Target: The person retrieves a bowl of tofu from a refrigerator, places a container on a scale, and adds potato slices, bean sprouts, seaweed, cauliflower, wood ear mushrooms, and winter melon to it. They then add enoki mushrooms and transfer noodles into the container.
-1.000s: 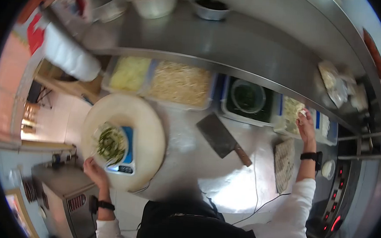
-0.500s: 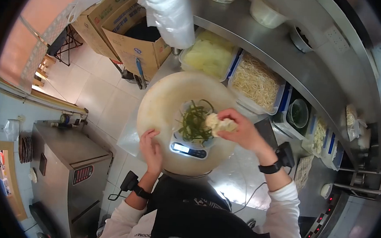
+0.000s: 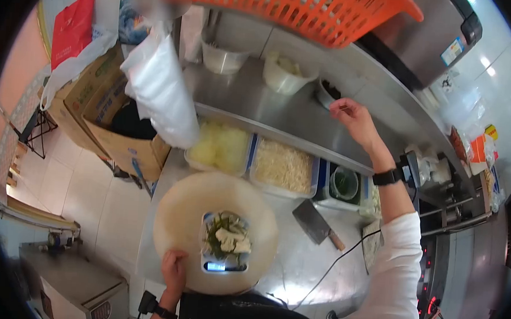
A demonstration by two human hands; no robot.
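Observation:
A digital scale (image 3: 215, 267) with a lit display sits on the round chopping board (image 3: 174, 213). On it, a container holds dark green strips (image 3: 212, 252) with pale cauliflower-like pieces (image 3: 232, 241) lying on top. My left hand (image 3: 174, 268) rests at the board's left edge, fingers loosely laid on the surface, holding nothing. My right hand (image 3: 353, 120) is raised over the steel shelf, just right of a small bowl with dark contents (image 3: 326, 93). Its fingers are bent together in a pinch; whatever may be between them is too small to make out.
A cleaver (image 3: 315, 223) lies right of the board, near a black cable (image 3: 337, 260). Behind stand tubs of pale slices (image 3: 218, 148) and bean sprouts (image 3: 283, 166). White bowls (image 3: 285, 75) stand on the shelf (image 3: 242, 102); an orange basket (image 3: 295, 8) hangs above. Plastic bags (image 3: 160, 84) hang at left.
My right hand has let go of the pale pieces onto the green strips and moved up to the shelf. The view has tilted upward and shifted right. My left hand stays at the board.

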